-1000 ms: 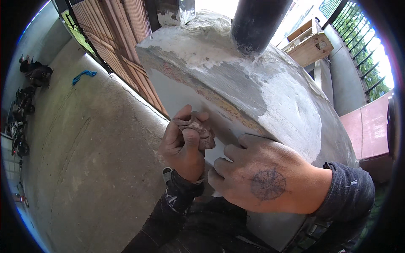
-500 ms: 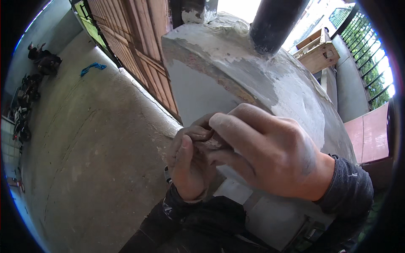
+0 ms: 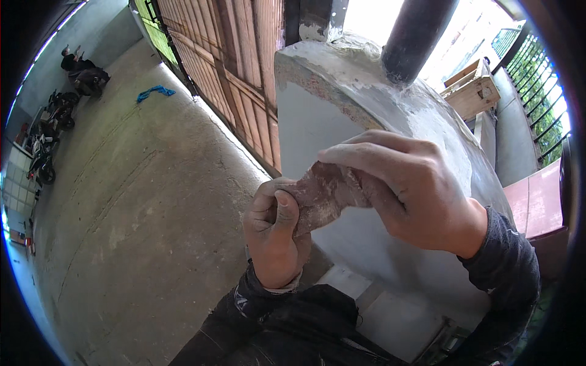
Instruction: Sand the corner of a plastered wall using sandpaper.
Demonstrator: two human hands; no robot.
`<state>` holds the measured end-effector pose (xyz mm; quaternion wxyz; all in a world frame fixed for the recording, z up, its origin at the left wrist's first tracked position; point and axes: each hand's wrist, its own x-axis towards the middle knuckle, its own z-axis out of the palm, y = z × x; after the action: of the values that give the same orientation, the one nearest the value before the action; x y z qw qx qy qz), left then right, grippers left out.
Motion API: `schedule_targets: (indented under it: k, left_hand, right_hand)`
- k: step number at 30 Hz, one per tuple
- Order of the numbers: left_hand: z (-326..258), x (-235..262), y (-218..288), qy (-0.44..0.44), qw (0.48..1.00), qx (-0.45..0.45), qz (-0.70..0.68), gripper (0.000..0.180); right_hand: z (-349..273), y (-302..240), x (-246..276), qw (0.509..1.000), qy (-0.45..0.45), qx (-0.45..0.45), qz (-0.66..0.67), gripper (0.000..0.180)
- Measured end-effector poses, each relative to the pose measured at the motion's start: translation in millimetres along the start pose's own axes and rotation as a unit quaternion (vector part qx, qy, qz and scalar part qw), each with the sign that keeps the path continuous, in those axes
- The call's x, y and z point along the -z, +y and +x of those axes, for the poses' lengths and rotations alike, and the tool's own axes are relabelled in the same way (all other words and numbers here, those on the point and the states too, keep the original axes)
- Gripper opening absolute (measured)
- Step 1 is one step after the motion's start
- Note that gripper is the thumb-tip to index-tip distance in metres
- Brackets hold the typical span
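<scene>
A crumpled, dusty reddish-brown piece of sandpaper (image 3: 323, 194) is stretched between my two hands in front of the plastered wall. My left hand (image 3: 274, 229) is closed on its left end, thumb lying on top and fingers curled. At the other end, my right hand (image 3: 415, 189) grips the sheet from above, its fingertips partly hidden behind the paper. Pale dust coats the fingers of both hands. Behind them stands the low wall (image 3: 314, 125), smooth grey on its side, with a rough, patchy top edge.
A dark round post (image 3: 415, 39) rises from the wall's top. Left of it stands a brown slatted gate (image 3: 244, 79). Farther off are a wooden box (image 3: 473, 91), a blue cloth (image 3: 155, 92) on the concrete floor (image 3: 140, 244), parked motorcycles (image 3: 46, 152) and a seated person (image 3: 76, 61).
The sandpaper, bunched up between my hands before, is now spread out. My right hand has moved up and away from the left. The view has shifted slightly left.
</scene>
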<state>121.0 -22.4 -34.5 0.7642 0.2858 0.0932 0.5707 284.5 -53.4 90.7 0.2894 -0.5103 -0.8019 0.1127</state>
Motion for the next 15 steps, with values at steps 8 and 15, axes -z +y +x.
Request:
schedule_targets:
  k: [8,15]
  left_hand:
    - [-12.5,-5.4,1.6,-0.007,0.997,-0.02,0.078,0.022]
    - [-11.1,-1.1,-9.8,-0.009,0.999,-0.007,0.052,0.022]
  right_hand:
    - [0.4,-3.4,1.1,0.992,-0.044,-0.01,0.117,0.047]
    - [-2.3,-1.1,-4.7,0.998,0.03,-0.008,0.047,0.034]
